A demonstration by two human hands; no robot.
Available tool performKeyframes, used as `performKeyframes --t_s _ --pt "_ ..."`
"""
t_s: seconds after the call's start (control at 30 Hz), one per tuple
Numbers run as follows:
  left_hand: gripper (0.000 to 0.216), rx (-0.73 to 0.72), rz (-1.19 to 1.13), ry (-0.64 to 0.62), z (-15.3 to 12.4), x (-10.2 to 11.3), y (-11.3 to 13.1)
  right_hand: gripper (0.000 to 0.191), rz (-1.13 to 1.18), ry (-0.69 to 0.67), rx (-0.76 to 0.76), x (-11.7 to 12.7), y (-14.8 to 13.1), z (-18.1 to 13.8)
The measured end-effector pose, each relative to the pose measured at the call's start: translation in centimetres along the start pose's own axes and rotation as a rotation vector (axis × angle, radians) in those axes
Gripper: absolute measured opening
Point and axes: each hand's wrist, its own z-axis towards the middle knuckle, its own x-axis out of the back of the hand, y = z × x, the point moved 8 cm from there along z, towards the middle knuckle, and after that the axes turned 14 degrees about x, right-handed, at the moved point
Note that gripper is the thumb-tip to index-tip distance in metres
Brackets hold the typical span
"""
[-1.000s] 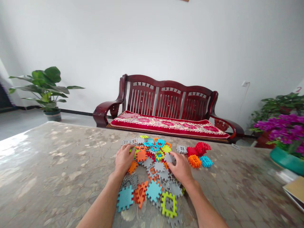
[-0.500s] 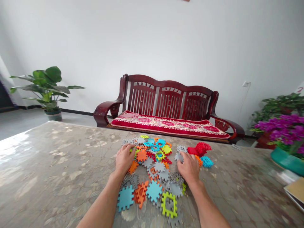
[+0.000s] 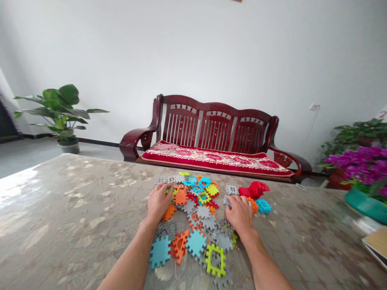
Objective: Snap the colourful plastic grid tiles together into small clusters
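The right hand (image 3: 240, 213) bends its fingers over a gray interlocking tile (image 3: 225, 201) on the surface (image 3: 90, 237), seemingly put near the gray stack (image 3: 231, 189) for matching colour; the left hand (image 3: 157, 203) curls loosely beside the mixed pile (image 3: 203, 212), both grips unclear.

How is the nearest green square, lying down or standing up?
Lying down: the green square shows its broad face upward, with grey pieces underneath.
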Motion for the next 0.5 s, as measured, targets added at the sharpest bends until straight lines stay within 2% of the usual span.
performKeyframes --t_s 0.23,0.37,0.5 --pt "0.031 -0.003 -0.004 0.008 0.2 -0.2 -0.2 0.040 0.033 0.041 -0.004 0.6 -0.3 0.0" --pt "0.031 -0.008 -0.013 0.011 0.1 -0.2 -0.1 0.038 0.307 0.070 0.090 0.9 -2.3 0.5" --pt "0.031 -0.009 -0.024 0.018 0.1 0.0 -0.1 0.033 0.590 0.004 0.239 1.5 -5.6 0.8"
